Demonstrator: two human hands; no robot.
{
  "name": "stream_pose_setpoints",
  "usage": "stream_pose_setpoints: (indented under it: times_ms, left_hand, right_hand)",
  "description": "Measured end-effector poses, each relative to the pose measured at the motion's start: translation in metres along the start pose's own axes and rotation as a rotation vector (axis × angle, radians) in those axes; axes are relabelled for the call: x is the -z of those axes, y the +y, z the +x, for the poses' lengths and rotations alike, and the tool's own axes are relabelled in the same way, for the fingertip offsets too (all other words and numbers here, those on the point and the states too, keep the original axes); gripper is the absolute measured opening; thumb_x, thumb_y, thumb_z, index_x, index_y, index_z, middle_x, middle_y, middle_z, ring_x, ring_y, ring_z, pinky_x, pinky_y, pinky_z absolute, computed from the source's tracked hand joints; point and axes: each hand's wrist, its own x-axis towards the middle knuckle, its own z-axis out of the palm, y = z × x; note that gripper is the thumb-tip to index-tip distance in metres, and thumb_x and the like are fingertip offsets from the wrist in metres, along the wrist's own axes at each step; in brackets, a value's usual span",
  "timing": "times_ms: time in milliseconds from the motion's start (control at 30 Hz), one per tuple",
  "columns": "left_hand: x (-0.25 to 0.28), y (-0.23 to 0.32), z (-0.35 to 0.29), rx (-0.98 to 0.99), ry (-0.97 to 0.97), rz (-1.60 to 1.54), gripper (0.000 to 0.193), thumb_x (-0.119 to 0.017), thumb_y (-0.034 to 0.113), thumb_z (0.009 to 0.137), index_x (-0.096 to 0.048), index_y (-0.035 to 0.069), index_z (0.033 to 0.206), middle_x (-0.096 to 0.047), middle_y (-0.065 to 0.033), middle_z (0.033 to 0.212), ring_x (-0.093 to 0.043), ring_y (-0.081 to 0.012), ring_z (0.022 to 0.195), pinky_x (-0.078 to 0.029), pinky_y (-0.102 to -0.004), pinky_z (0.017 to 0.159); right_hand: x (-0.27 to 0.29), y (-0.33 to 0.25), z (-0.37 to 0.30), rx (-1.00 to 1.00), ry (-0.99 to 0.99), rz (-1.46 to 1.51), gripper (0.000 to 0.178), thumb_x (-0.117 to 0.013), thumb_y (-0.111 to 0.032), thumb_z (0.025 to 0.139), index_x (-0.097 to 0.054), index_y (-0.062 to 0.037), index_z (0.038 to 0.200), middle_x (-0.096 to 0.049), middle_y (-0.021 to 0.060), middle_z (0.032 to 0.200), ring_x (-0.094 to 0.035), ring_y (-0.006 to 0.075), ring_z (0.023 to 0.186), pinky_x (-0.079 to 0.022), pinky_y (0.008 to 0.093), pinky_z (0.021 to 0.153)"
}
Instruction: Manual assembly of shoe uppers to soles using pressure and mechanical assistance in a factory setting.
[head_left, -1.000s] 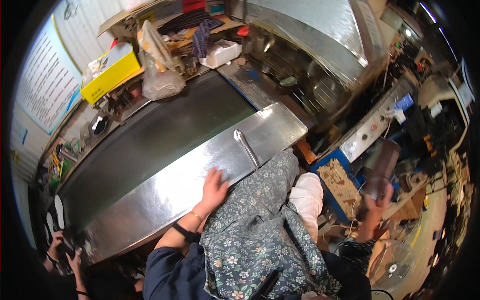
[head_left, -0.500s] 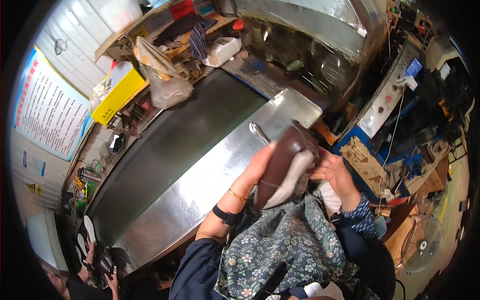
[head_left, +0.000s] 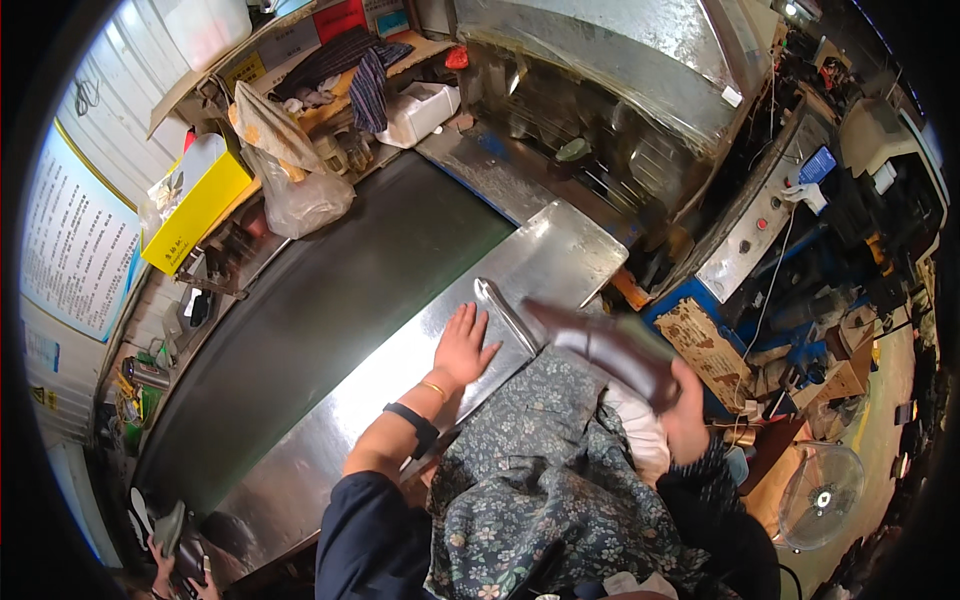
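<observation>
Flowered apron [head_left: 530,480]: drapes over the person's lap, its upper edge reaching the counter [head_left: 300,480].
White padded bundle [head_left: 637,435]: at the apron's right side, below the brown shoe [head_left: 630,365].
Right hand [head_left: 688,415]: fingers closed around the near end of the brown shoe; motion blur hides exactly how each one sits.
Brown shoe: held off to the left of the right fingers, its far end pointing up and leftward over the counter's near edge, blurred; well apart from the left fingers.
Left hand [head_left: 463,348]: fingers extended and slightly parted, thumb out, grasping nothing, palm down at the counter; whether the palm presses on the metal, I cannot tell.
Metal rod [head_left: 508,318]: slanting between the left fingers and the shoe's far end, near both; contact with the shoe cannot be made out.
Counter: shiny bare metal, running diagonally beyond the apron.
Dark belt [head_left: 350,280]: alongside the counter's far edge.
Co-worker's hands [head_left: 160,570]: at the lower left, around footwear.
Clear plastic bag [head_left: 310,205]: hanging beyond the belt.
Yellow box [head_left: 200,215]: left of the bag.
</observation>
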Motion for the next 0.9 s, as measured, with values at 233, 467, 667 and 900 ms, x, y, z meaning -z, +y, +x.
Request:
stream_pose_setpoints:
  times_ms: [233, 467, 667, 900]
  left_hand:
    - [0.018, 0.018, 0.015, 0.066, 0.014, -0.099, 0.066, -0.059, 0.046, 0.09, -0.05, 0.005, 0.141, -0.039, -0.0221, 0.153, -0.031, -0.0378, 0.145, -0.025, -0.0473, 0.12]
    - [0.012, 0.015, 0.01, 0.102, 0.001, -0.089, 0.066, -0.061, 0.046, 0.089, -0.051, 0.006, 0.141, -0.039, -0.0208, 0.154, -0.033, -0.036, 0.145, -0.027, -0.0462, 0.119]
    - [0.009, 0.012, 0.008, 0.05, 0.054, -0.078, 0.064, -0.065, 0.042, 0.087, -0.053, 0.004, 0.136, -0.043, -0.0231, 0.149, -0.037, -0.0396, 0.141, -0.031, -0.0483, 0.116]
    - [0.011, 0.013, 0.012, 0.032, 0.094, -0.073, 0.061, -0.064, 0.043, 0.088, -0.054, 0.004, 0.135, -0.044, -0.0237, 0.148, -0.038, -0.0409, 0.139, -0.031, -0.0489, 0.116]
  right_hand:
    - [-0.078, -0.016, 0.263, 0.621, 0.02, -0.804, 0.059, -0.073, -0.017, 0.089, -0.049, 0.0065, 0.138, -0.064, 0.0153, 0.123, -0.061, 0.0186, 0.109, -0.048, 0.0319, 0.097]
    - [-0.09, 0.126, 0.187, 0.3, -0.578, -1.233, 0.036, -0.069, -0.018, 0.09, -0.066, -0.0076, 0.124, -0.069, 0.0117, 0.117, -0.065, 0.0233, 0.107, -0.051, 0.0346, 0.093]
    - [-0.087, 0.145, 0.08, 0.956, -0.681, -1.712, 0.021, -0.069, -0.016, 0.082, -0.074, -0.0076, 0.1, -0.07, 0.0121, 0.112, -0.066, 0.0317, 0.099, -0.053, 0.0424, 0.089]
    - [-0.093, 0.142, 0.09, 0.91, -0.589, -1.574, 0.014, -0.066, -0.012, 0.083, -0.072, -0.004, 0.092, -0.072, 0.0113, 0.098, -0.067, 0.03, 0.094, -0.053, 0.0411, 0.085]
